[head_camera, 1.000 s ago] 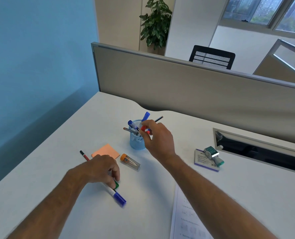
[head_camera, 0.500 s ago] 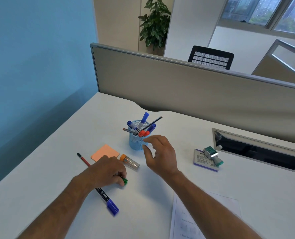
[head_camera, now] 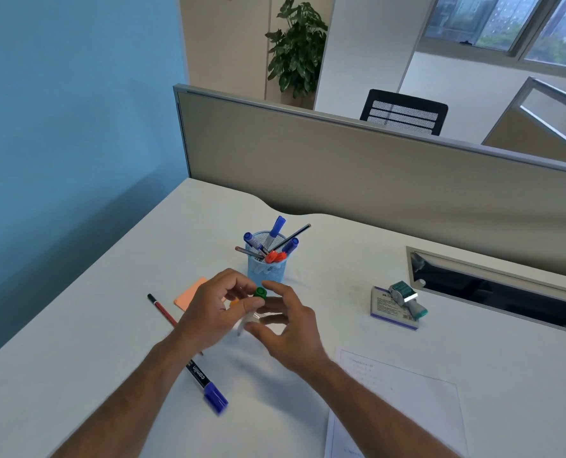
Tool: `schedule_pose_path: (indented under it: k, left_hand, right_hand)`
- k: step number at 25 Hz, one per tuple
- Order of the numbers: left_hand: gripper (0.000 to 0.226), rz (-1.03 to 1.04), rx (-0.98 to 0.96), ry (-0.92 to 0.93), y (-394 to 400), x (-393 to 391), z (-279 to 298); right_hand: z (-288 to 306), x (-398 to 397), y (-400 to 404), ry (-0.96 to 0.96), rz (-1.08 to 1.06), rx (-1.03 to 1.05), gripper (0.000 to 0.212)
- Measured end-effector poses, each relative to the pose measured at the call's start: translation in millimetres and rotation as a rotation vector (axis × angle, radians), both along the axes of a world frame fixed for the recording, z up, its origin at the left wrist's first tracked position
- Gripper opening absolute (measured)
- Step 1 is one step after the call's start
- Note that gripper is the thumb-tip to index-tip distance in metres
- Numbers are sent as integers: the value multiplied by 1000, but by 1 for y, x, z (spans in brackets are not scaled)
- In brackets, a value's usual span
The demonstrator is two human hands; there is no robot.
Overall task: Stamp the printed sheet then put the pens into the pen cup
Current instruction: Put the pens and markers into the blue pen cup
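Looking down over the worktop [head_camera: 109,375], the sheet [head_camera: 404,401] lies nearest, at the right edge by the right forearm; whether it carries a stamp mark I cannot tell, the print being too faint. Left of it a blue marker [head_camera: 205,385] lies flat, partly under the left wrist, and a red pencil [head_camera: 162,312] slants beside it; both are still out of the cup.

Above them the left hand [head_camera: 209,319] is pinched on a green pen [head_camera: 258,297], its green cap up between thumb and fingers and its pale barrel slanting down. The right hand [head_camera: 288,328] hovers just beside it with fingers spread, gripping nothing. An orange pad [head_camera: 189,295] peeks out behind the left hand.

Further back the cup [head_camera: 266,267] stands upright, holding several blue markers, a red-capped one and a dark pencil. Off to the right the stamp [head_camera: 407,297] rests on its box [head_camera: 387,309], well apart from the sheet.

My guess: stamping looks finished, and three items remain for the cup.
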State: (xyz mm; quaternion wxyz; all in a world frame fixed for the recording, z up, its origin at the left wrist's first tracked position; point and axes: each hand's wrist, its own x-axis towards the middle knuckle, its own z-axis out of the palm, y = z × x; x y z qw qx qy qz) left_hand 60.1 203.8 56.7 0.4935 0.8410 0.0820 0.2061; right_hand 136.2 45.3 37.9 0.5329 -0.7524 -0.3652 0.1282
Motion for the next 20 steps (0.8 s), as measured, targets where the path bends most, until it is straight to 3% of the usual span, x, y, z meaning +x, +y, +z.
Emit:
schedule_pose_path:
  k: [3, 6, 8, 12, 15, 20]
  left_hand:
    - [17, 73, -59, -72, -4, 0, 6]
    - [11, 70, -105, -73, 4, -6, 8]
    - [13, 23, -6, -33, 21, -17, 4]
    - [46, 22, 299, 181, 64, -43, -8]
    - [49, 4, 447, 265, 82, -56, -20]
    - [39, -25, 488, 412, 91, -58, -35]
  right_hand:
    - [7, -4, 10, 60, -106, 24, 53]
    - [16, -2, 12, -20, -144, 62, 59]
    - [27, 5, 10, -123, -171, 137, 65]
    - [52, 35, 8, -188, -278, 352, 58]
    - [62, 53, 9, -154, -340, 381, 52]
    - [59, 62, 17, -151, -344, 344, 51]
